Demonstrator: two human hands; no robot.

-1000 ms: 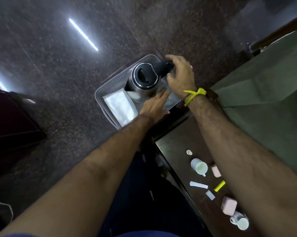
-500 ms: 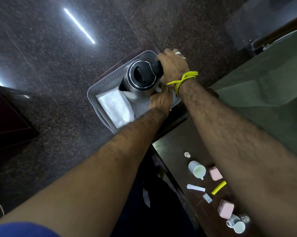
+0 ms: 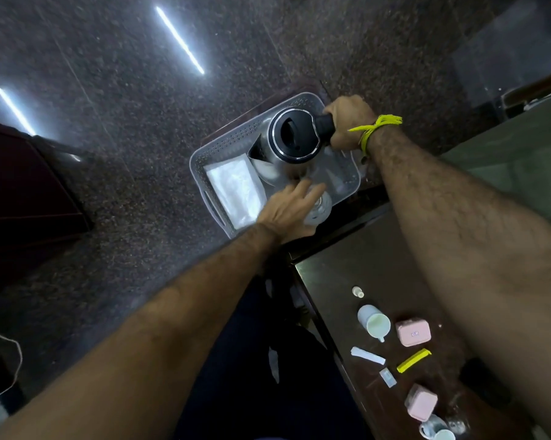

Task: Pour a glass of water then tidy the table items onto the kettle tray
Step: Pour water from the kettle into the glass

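Note:
A steel kettle (image 3: 295, 134) with a black lid hangs over the grey perforated tray (image 3: 204, 173), and my right hand (image 3: 347, 122) grips its black handle. It looks raised off a white base (image 3: 266, 173) that shows under its spout. At the tray's near edge my left hand (image 3: 287, 211) holds a clear glass (image 3: 321, 208), with the fingers over it and the thumb below. A white packet (image 3: 236, 188) lies in the tray's left half.
On the dark table (image 3: 347, 265) at lower right lie a white mug (image 3: 374, 322), two pink boxes (image 3: 413, 331) (image 3: 421, 401), a yellow stick (image 3: 414, 361), white sachets (image 3: 368, 355), a small cap (image 3: 357, 292) and another cup (image 3: 439, 431). The floor is dark speckled stone.
My right hand closed on the kettle handle and the kettle rose off its base. My left hand drew back from the kettle's base to the tray's near edge, where the glass now shows.

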